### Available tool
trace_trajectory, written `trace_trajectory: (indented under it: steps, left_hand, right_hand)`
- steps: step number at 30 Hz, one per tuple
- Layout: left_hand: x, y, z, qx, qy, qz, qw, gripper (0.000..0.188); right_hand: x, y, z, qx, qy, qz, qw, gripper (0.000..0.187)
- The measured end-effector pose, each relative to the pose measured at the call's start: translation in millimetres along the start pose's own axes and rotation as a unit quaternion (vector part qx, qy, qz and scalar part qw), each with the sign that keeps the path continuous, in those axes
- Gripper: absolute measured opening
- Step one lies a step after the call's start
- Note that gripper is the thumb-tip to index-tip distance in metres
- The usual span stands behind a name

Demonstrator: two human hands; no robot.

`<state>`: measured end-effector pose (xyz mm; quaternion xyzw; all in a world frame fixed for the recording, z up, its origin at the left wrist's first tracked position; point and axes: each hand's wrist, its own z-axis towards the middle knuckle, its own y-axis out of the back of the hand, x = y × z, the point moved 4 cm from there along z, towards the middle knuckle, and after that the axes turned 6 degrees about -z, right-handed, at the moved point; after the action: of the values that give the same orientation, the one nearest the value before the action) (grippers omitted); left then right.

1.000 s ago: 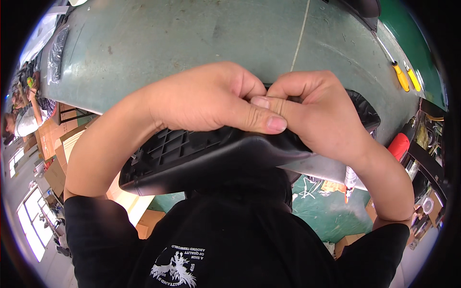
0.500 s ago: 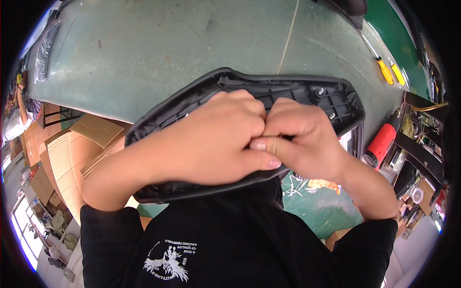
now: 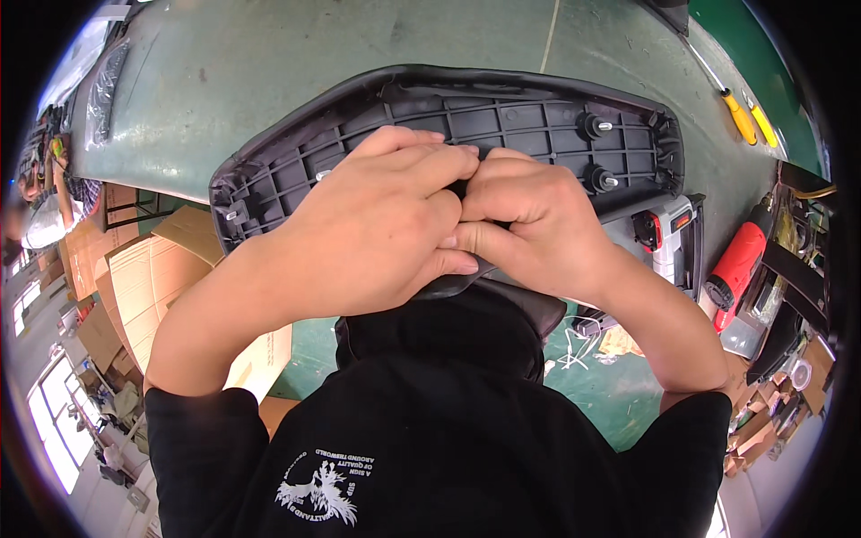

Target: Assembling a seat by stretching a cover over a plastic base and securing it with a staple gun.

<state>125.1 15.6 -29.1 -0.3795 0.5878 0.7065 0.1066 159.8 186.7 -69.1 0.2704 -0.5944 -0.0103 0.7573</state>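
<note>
A long black padded seat (image 3: 529,117) lies with its ribbed plastic underside facing up, tilted at the table's near edge. Metal studs stick out of the base, and dark cover material wraps over its rim. Across the middle of the seat, my left hand (image 3: 395,211) has its fingers curled and its thumb pressed on the near edge. My right hand (image 3: 529,220) meets it there, fingers bent and thumb pinching. Both appear to grip the black cover material (image 3: 453,285) at that edge; most of the pinched part is hidden beneath the fingers.
The green table (image 3: 296,63) stretches beyond the seat. At right lie a yellow-handled screwdriver (image 3: 740,117), a yellow tool (image 3: 764,125), a red heat gun (image 3: 740,260) and a grey-white power tool (image 3: 665,235). An open cardboard box (image 3: 148,282) stands at left. Another person (image 3: 63,202) is far left.
The seat and both hands have shifted farther from my body, and more of the ribbed underside shows. My left hand's fingers have loosened slightly. The grey-white power tool has come into view.
</note>
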Motion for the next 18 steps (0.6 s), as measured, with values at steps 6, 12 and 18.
trace_trajectory:
  steps: [6,12,18]
  left_hand:
    - [-6.8,-7.8,-2.5,-0.026,0.004,0.013,1.0,0.034]
    - [-14.5,-19.0,-0.9,-0.052,0.019,0.077,0.996,0.025]
    - [-23.1,-40.9,-4.0,-0.083,-0.037,0.115,0.989,0.016]
  right_hand:
    - [-2.2,-2.6,-5.1,0.0,0.026,-0.026,0.999,0.012]
    - [-5.2,1.3,-14.8,-0.004,0.045,-0.048,0.998,0.012]
    - [-14.5,21.6,-36.9,-0.05,0.086,-0.087,0.991,0.019]
